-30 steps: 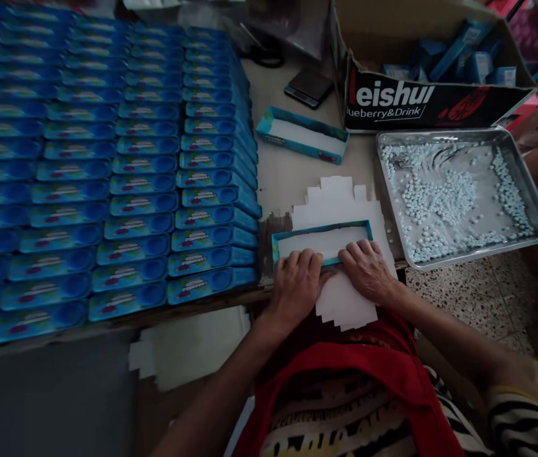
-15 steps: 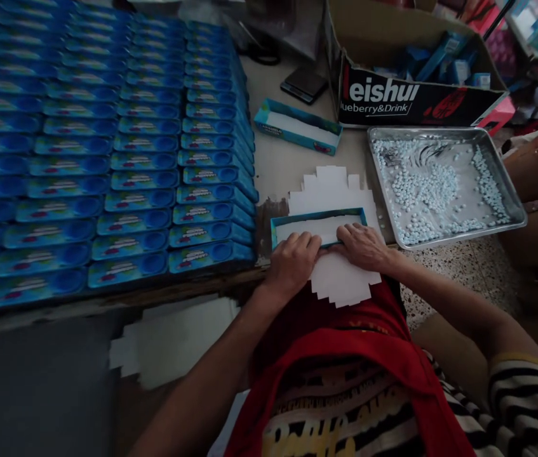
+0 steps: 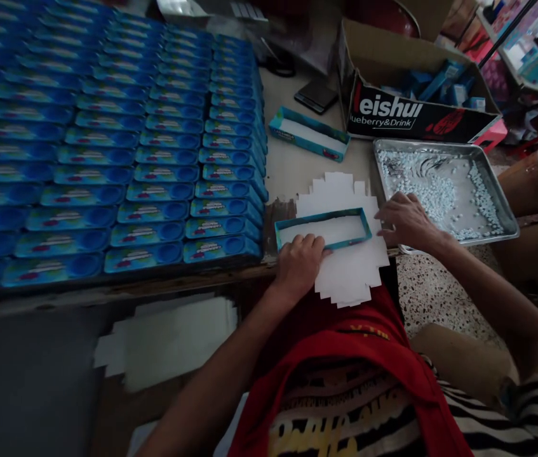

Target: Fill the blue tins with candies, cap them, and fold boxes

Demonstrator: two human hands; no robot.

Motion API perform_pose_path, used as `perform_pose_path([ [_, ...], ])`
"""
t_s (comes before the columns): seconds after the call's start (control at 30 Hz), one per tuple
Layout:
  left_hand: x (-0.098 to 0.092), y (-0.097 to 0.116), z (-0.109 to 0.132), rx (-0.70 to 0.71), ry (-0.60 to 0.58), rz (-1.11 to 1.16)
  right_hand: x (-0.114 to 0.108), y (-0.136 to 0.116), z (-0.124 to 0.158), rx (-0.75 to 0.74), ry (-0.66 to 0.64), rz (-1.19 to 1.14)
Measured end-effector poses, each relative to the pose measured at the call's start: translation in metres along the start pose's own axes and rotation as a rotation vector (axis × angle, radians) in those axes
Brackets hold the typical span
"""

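A long shallow blue box tray (image 3: 352, 238) with a white inside rests on a white die-cut sheet (image 3: 345, 273) at the table's front edge. My left hand (image 3: 300, 260) is closed on the tray's near side, toward its left end, with the fingertips bent over the rim. Just past the tray's right end, my right hand (image 3: 406, 222) is raised with its fingers apart and nothing in it, near the left edge of a metal tray (image 3: 481, 238) holding many small pale pellets (image 3: 433, 190).
Rows of blue packages (image 3: 154, 209) cover the left side. A second blue tray (image 3: 311, 136), a small black scale (image 3: 316, 95) and a carton (image 3: 421, 117) with blue boxes inside stand at the back. More white sheets (image 3: 168, 343) lie below the table edge.
My right hand has let go of the blue tray and moved right to the metal tray's edge, its fingers now apart. My left hand stays on the blue tray. The view has shifted slightly.
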State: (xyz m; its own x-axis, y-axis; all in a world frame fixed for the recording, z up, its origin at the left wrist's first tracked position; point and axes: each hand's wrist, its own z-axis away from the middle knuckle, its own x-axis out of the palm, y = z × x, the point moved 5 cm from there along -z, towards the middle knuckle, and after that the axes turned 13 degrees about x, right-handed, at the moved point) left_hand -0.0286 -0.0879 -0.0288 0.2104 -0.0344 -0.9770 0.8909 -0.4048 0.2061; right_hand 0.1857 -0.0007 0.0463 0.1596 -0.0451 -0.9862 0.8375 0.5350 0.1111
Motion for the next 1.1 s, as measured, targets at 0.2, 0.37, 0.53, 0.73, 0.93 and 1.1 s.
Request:
perform_pose_path([
  [0.2, -0.026, 0.001, -0.018, -0.18, 0.172, 0.076, 0.028, -0.002, 0.003, -0.033, -0.151, 0.327],
  [0.37, -0.075, -0.019, -0.091, -0.274, 0.312, 0.105, 0.037, -0.009, 0.0, 0.03, -0.112, 0.288],
  [0.53, -0.126, -0.07, -0.172, -0.41, 0.261, 0.009, 0.049, 0.006, 0.0, 0.066, -0.067, 0.141],
  [0.73, -0.161, -0.114, -0.217, -0.474, 0.245, -0.043, 0.06, 0.009, 0.007, 0.011, 0.076, 0.098],
  [0.93, -0.148, -0.13, -0.278, -0.486, 0.354, 0.142, 0.055, 0.005, -0.005, 0.034, 0.012, -0.031],
  [1.1, -0.11, -0.071, -0.246, -0.246, 0.418, 0.11, 0.019, 0.069, -0.009, 0.269, 0.15, -0.587],
])
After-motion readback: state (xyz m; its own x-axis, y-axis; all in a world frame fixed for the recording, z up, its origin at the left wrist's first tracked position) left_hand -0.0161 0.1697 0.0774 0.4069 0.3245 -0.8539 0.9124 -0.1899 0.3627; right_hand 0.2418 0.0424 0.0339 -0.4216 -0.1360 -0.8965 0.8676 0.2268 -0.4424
